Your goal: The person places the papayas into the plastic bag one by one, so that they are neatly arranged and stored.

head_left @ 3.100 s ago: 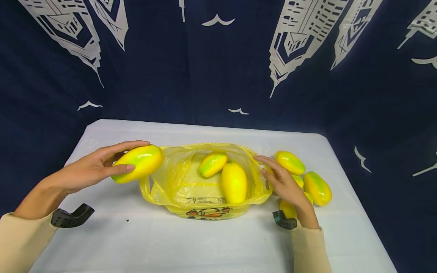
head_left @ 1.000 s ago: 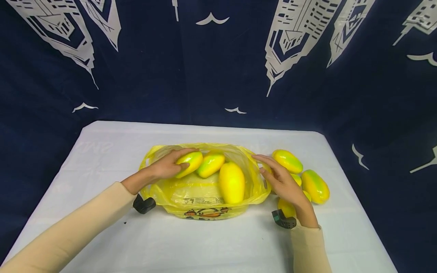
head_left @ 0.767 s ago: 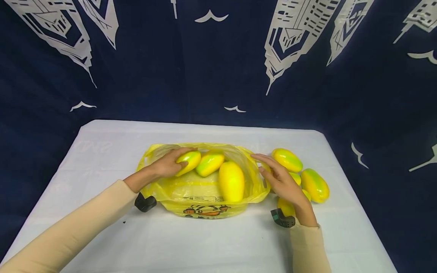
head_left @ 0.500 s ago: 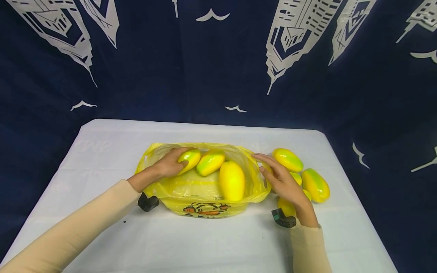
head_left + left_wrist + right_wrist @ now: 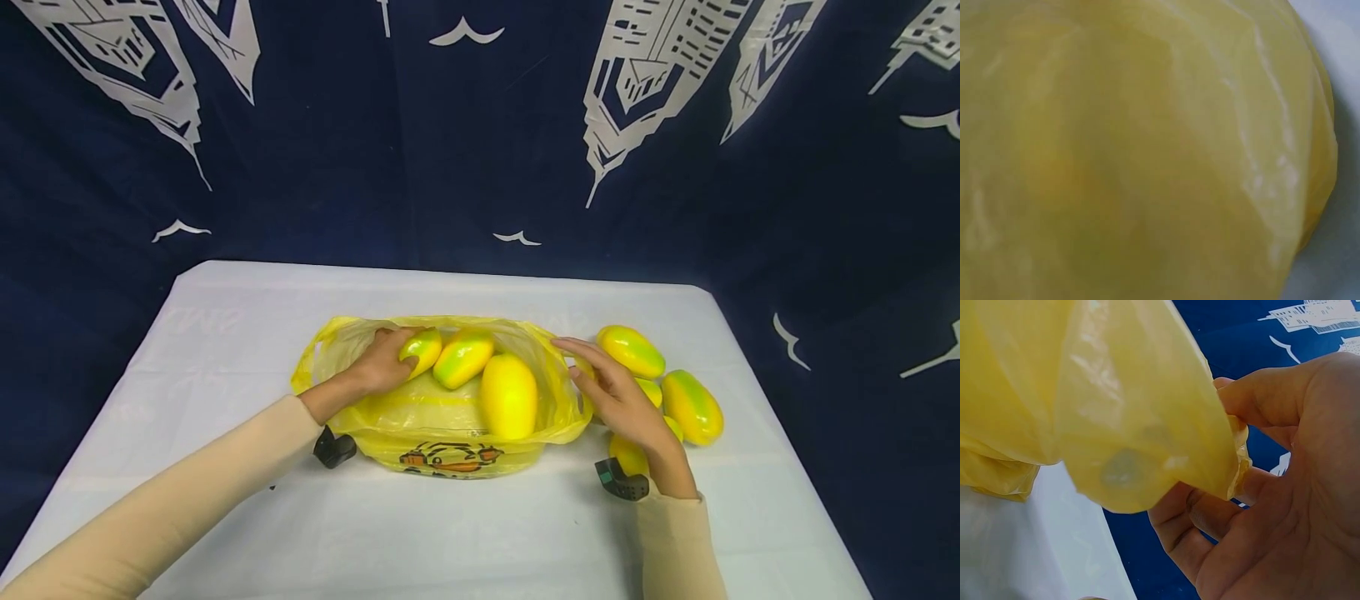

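Note:
A yellow plastic bag (image 5: 450, 417) lies with its mouth spread, an orange-and-black print on its near side. My left hand (image 5: 381, 364) reaches into its left part and holds a yellow-green mango (image 5: 423, 350), thumb on the near side. Beside that fruit, inside the bag, are a second mango (image 5: 465, 358) and a larger, plainer yellow one (image 5: 509, 397). In the left wrist view, the bag's film (image 5: 1147, 137) fills most of the picture and hides the hand. My right hand (image 5: 1272, 500) pinches the bag's edge at its right side, thumb and fingers around the plastic.
To the right of the bag, several more mangoes (image 5: 693, 407) are grouped on the white table (image 5: 450, 542), some partly behind the right hand and wrist. A dark blue cloth (image 5: 450, 150) with white building prints hangs behind the table.
My left hand has carried its mango from left of the bag into it, then edged slightly right toward the second mango. The right hand has stayed at the bag's right edge.

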A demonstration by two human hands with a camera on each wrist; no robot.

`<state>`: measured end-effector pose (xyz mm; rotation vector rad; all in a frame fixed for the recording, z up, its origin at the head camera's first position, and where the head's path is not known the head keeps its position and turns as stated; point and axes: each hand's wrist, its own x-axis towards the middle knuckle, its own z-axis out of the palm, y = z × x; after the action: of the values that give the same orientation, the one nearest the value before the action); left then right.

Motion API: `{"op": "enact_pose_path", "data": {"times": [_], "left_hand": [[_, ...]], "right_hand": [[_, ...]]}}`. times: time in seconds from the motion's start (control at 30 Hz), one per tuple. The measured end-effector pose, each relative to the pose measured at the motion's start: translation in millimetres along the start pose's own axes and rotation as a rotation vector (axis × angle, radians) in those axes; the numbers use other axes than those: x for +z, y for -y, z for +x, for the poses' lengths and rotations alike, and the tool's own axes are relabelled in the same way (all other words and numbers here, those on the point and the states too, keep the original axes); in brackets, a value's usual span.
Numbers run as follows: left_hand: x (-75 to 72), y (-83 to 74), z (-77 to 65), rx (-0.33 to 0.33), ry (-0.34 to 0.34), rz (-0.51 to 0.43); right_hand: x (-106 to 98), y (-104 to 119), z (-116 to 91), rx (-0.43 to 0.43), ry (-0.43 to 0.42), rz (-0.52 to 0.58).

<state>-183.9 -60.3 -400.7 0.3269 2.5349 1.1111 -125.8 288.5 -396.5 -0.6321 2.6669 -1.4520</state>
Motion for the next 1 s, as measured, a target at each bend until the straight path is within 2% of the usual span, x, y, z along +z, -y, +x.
{"op": "enact_pose_path", "data": {"times": [0.33, 0.67, 0.83, 1.0], "left_hand": [[6.4, 1.1, 4.2, -0.044, -0.011, 0.051], [-2.0, -2.9, -3.2, -0.008, 0.019, 0.068], [-8.3, -4.9, -11.3, 0.04, 0.039, 0.058], [-20.5, -11.7, -30.1, 0.129, 0.07, 0.022]], "right_hand": [[0, 0, 0, 0.004, 0.002, -0.006], [-1, -1, 0, 0.0, 0.001, 0.007], [-1, -1, -1, -0.007, 0.002, 0.014], [-1, -1, -1, 0.002, 0.002, 0.008]]}}
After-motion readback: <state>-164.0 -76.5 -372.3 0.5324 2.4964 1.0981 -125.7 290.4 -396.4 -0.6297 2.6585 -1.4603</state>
